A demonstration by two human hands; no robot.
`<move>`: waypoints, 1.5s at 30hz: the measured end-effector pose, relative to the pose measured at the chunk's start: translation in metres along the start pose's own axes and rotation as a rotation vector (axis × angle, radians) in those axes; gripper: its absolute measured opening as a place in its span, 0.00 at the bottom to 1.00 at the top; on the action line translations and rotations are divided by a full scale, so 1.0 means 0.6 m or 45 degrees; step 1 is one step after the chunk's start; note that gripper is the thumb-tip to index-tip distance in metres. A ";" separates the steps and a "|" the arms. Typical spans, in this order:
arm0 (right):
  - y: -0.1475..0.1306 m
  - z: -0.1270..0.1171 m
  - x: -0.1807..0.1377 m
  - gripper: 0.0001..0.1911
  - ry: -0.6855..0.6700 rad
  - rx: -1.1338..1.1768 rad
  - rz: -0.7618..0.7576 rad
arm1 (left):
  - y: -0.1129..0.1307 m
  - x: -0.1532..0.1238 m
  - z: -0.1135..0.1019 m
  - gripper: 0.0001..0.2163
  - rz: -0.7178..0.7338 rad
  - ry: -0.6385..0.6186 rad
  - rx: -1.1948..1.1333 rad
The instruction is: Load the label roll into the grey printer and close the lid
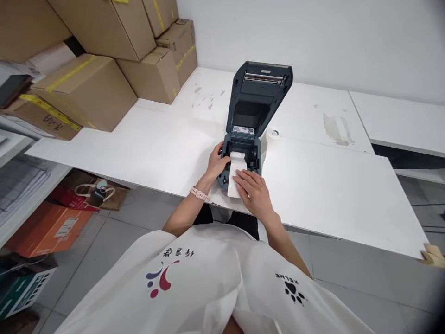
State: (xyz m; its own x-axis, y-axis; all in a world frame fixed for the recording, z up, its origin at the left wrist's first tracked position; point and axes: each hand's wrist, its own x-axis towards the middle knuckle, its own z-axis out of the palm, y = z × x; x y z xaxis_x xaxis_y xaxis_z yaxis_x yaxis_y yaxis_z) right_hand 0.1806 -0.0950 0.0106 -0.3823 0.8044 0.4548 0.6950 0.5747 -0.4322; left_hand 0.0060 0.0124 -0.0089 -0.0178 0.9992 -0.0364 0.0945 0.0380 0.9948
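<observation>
A dark label printer (259, 164) stands near the table's front edge with its lid (260, 95) tilted up and back. White label paper (238, 162) lies in its bay, and a strip of it comes out over the front. My left hand (216, 165) grips the printer's left wall, its thumb over the inner side by the paper and its fingers on the outside, partly hidden. Stretched nearly flat, the fingers of my right hand (255, 192) rest over the strip's right side. A whitish roll (273, 134) stands just right of the printer.
Cardboard boxes (90, 93) are stacked at the back left of the white table (330, 195). A wall (313, 41) rises behind it. Lower left, shelves and an orange box (52, 229) stand by the floor. Something tan covers the table's front right corner (433, 255).
</observation>
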 end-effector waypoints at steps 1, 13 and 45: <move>0.000 0.000 -0.001 0.18 0.001 0.003 0.004 | -0.002 0.001 0.000 0.35 0.002 -0.001 0.000; 0.008 -0.016 -0.008 0.16 -0.040 0.024 0.017 | 0.000 -0.002 0.000 0.35 -0.027 -0.007 -0.028; -0.012 0.003 -0.023 0.08 -0.056 0.092 0.045 | 0.022 -0.013 -0.004 0.35 -0.046 -0.046 0.032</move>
State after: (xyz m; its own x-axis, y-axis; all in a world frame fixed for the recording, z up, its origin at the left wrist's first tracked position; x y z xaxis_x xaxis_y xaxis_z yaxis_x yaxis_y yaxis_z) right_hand 0.1796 -0.1102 0.0059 -0.3857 0.8292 0.4046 0.6632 0.5541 -0.5031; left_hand 0.0051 0.0053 0.0050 0.0139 0.9970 -0.0764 0.1197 0.0742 0.9900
